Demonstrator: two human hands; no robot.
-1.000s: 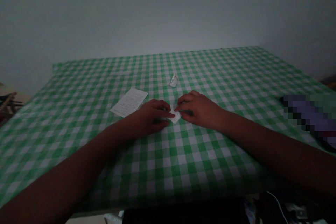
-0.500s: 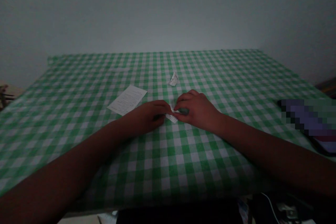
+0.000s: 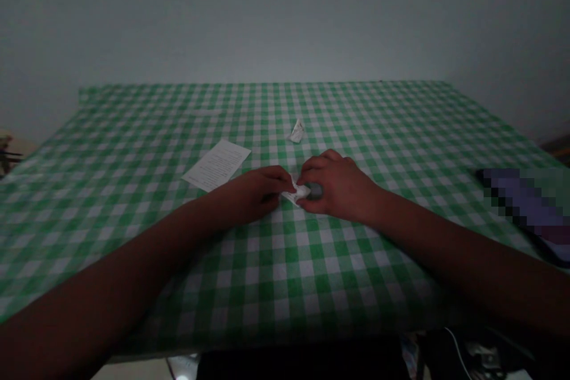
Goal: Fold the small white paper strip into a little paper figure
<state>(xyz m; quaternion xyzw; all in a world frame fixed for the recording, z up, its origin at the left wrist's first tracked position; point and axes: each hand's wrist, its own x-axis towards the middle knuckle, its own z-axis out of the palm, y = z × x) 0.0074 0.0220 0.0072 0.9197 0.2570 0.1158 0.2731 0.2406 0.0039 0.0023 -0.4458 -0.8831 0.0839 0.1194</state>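
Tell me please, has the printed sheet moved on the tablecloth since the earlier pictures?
No: against the checked tablecloth, the printed sheet keeps its place; the camera view itself has shifted slightly.

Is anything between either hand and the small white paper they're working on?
Nothing visible: the left hand and right hand both have fingers on the small white paper. The printed sheet lies left of it and the white scrap farther back, neither in between.

The hands (image 3: 341, 187) partly hide the small paper (image 3: 301, 192); the printed sheet (image 3: 217, 165) is illegible.
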